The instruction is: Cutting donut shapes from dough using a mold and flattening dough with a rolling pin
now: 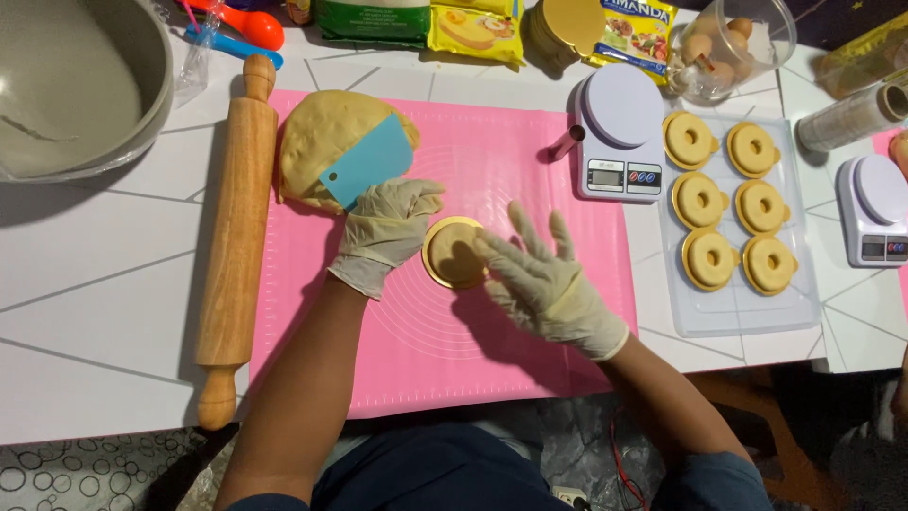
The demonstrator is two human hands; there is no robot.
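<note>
A grey metal bowl [76, 85] is sitting at the far left corner of the white tiled bench [95, 274], and a wooden rolling pin [235, 237] is lying just off the left edge of the pink silicone mat [530, 170], running from the far side toward the near edge. On the mat's far left corner a big lump of yellow dough [317, 142] is resting, with a light blue plastic scraper [371, 163] leaning on it. Just beside the dough, the gloved left hand [386, 232] is curling loosely with its fingers bent, steadying the left rim of a small round gold tin [454, 253] near the middle of the mat. The tin is holding a flattened piece of dough, and the gloved right hand [544, 279] is spreading wide, fingers fanned, with its fingertips pressing on the dough in the tin from the right. Past the mat's far right corner a white kitchen scale [619, 132] is standing, a small metal tube [566, 144] lying beside it. Further right a clear plastic tray [747, 312] is carrying six gold tins [728, 203] filled with dough, set in two rows. At the right edge of the bench a second scale [875, 208] is sitting, and a clear jar of eggs [728, 43] is standing along the far edge.
</note>
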